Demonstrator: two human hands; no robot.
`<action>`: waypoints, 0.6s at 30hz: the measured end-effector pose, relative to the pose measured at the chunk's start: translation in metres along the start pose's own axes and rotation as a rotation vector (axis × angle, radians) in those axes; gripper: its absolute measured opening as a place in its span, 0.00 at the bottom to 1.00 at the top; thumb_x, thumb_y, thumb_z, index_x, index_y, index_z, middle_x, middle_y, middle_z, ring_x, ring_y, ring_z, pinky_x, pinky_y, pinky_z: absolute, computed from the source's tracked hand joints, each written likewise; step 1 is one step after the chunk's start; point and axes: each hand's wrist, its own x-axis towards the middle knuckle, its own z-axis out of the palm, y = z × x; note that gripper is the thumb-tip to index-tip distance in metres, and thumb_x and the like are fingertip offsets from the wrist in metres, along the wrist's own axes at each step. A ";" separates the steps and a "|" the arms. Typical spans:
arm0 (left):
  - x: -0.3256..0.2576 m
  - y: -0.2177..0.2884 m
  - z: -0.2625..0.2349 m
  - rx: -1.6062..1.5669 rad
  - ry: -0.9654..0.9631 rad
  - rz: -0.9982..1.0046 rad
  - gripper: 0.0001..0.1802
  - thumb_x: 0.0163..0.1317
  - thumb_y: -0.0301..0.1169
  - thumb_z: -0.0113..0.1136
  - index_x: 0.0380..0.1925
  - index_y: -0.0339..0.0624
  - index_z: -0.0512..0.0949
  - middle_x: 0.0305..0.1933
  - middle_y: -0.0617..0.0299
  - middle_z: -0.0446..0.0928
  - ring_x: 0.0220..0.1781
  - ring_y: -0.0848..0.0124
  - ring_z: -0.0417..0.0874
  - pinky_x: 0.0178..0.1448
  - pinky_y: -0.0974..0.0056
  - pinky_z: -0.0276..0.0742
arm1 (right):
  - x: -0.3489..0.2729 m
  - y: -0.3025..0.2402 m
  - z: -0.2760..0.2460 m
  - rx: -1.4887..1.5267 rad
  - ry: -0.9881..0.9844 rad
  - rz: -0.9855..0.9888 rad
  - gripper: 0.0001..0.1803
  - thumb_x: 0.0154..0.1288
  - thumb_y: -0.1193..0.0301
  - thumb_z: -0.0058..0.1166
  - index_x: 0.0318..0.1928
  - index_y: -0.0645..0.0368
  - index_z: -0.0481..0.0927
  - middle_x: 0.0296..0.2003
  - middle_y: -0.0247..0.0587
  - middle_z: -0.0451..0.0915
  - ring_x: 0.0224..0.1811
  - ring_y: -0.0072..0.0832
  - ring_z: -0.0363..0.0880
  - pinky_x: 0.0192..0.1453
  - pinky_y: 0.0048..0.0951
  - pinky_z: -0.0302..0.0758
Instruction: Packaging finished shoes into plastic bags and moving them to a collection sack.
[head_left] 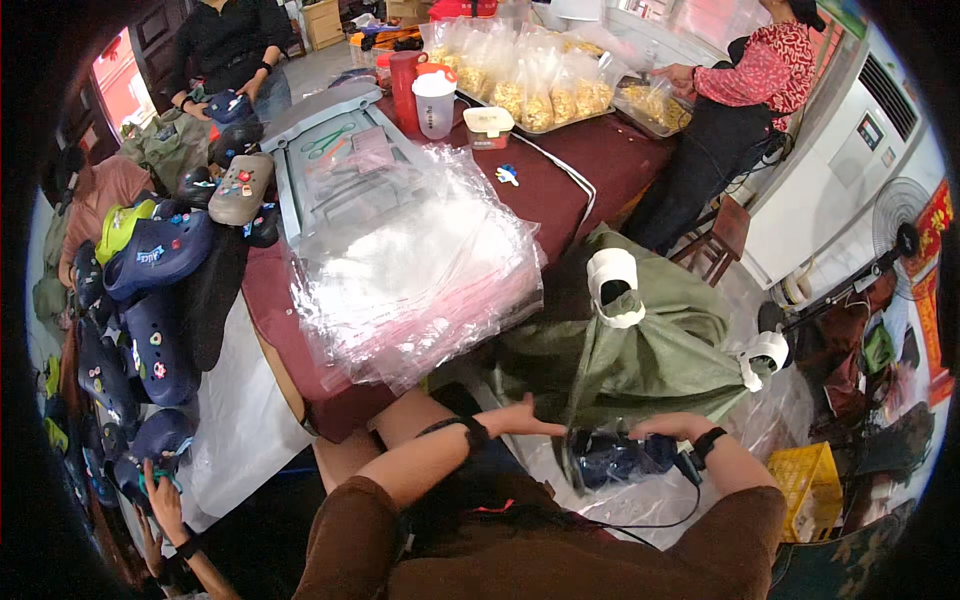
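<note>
Low in front of me lies a dark blue clog, partly wrapped in clear plastic. My right hand is closed over its right end, fingers bent down; its exact grip is partly hidden. My left hand is on the left of the clog, thumb raised and fingers stretched toward it, beside the edge of a large green cloth sack. The left hand appears to hold nothing. Two white rounded things with openings, one of them a white ring-like piece, rest on the sack.
A dark red table carries a stack of clear plastic bags, a grey tray, bottles and bagged yellow food. Many dark clogs pile up at left, where another person's hand reaches in. A yellow crate stands at right.
</note>
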 end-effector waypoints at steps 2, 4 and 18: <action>0.020 0.018 0.032 -0.008 0.042 -0.012 0.76 0.44 0.73 0.67 0.71 0.17 0.46 0.69 0.26 0.62 0.68 0.46 0.71 0.70 0.57 0.69 | -0.001 0.016 -0.015 0.046 -0.080 -0.025 0.25 0.66 0.49 0.58 0.53 0.54 0.84 0.50 0.32 0.82 0.49 0.21 0.77 0.55 0.27 0.74; 0.018 0.032 0.036 -0.017 0.082 -0.028 0.71 0.45 0.71 0.68 0.71 0.20 0.53 0.67 0.29 0.67 0.62 0.46 0.78 0.65 0.55 0.75 | -0.014 0.012 -0.017 0.045 -0.096 0.052 0.27 0.68 0.50 0.57 0.58 0.55 0.81 0.51 0.33 0.82 0.52 0.24 0.79 0.58 0.29 0.74; -0.045 0.065 -0.004 -0.625 -0.014 0.177 0.17 0.73 0.34 0.53 0.57 0.39 0.74 0.45 0.66 0.80 0.45 0.76 0.80 0.45 0.65 0.78 | 0.077 -0.031 -0.008 0.460 0.093 -0.159 0.28 0.65 0.46 0.57 0.56 0.51 0.78 0.49 0.35 0.84 0.47 0.28 0.84 0.59 0.36 0.78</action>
